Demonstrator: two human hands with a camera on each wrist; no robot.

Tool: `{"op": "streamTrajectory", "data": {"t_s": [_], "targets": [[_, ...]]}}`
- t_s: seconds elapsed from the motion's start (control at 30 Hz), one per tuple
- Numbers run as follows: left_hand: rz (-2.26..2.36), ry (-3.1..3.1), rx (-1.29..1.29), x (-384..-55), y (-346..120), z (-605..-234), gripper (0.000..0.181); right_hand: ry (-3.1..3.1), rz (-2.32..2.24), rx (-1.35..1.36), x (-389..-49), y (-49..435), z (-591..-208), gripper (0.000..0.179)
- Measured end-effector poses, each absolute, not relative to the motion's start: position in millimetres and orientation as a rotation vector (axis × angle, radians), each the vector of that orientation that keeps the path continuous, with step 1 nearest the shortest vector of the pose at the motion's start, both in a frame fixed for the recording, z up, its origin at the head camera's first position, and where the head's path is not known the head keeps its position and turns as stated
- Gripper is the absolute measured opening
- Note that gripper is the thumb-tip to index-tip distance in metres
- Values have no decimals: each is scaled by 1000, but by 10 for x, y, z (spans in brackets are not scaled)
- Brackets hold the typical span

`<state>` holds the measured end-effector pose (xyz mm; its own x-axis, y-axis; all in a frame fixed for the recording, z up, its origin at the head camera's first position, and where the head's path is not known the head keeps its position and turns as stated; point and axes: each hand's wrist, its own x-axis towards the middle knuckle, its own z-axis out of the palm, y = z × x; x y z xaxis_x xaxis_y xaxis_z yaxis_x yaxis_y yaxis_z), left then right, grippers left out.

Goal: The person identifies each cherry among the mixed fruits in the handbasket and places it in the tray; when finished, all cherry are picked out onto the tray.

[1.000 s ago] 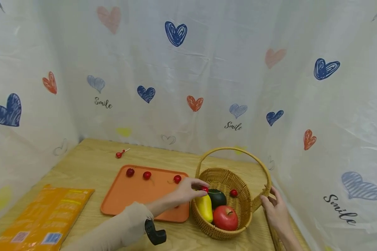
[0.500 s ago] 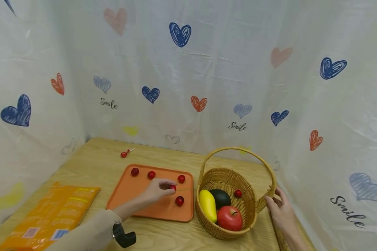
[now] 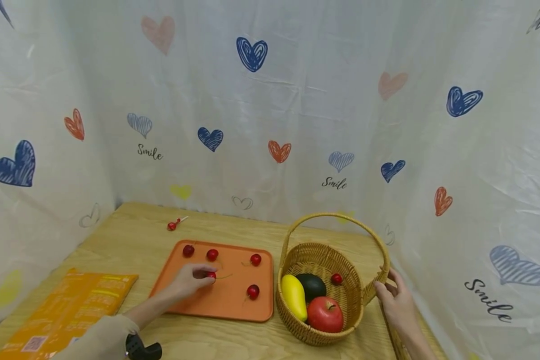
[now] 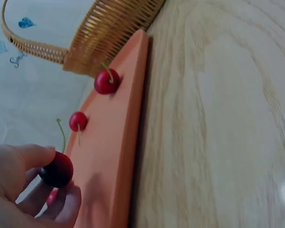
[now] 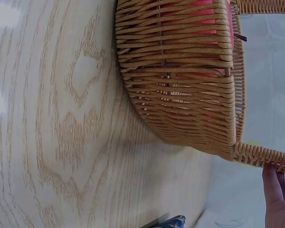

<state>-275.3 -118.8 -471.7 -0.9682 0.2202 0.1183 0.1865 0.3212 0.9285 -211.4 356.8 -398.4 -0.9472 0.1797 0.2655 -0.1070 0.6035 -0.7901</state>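
Note:
My left hand (image 3: 190,281) pinches a dark red cherry (image 4: 57,170) with a green stem between thumb and fingers. It is over the orange tray (image 3: 220,307), where several other cherries (image 3: 253,292) lie, some with stems. On the right, my right hand (image 3: 398,302) holds the handle (image 3: 381,275) of a wicker basket (image 3: 317,340) near its base; in the right wrist view only part of that hand shows. Inside the basket are a yellow mango-like fruit (image 3: 293,298), a dark green oval fruit (image 3: 311,286), a red apple (image 3: 325,314) and one cherry (image 3: 336,279).
A red lollipop (image 3: 173,226) lies behind the tray. At the front left is an orange plastic package (image 3: 67,310). A heart-printed curtain (image 3: 297,100) borders the wooden table (image 3: 225,340) at the back and sides.
My left hand has moved left from above the basket's left rim to the tray, still pinching the cherry. The right hand keeps holding the handle.

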Motion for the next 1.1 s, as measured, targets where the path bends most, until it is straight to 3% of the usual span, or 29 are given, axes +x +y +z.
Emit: {"op": "streamTrajectory", "data": {"t_s": [0.23, 0.53, 1.1], "targets": [[1566, 2740, 321, -2750, -1314, -4849, 18, -2506, 1265, -64, -2098, 3541, -4016, 51], [1553, 2681, 206, -2814, -1236, -4708, 26, -2477, 1303, -45, -2101, 3559, -4029, 52], [1923, 2201, 784, -2835, 87, -4117, 32, -2464, 1235, -35, -2107, 3564, -4018, 50]]}}
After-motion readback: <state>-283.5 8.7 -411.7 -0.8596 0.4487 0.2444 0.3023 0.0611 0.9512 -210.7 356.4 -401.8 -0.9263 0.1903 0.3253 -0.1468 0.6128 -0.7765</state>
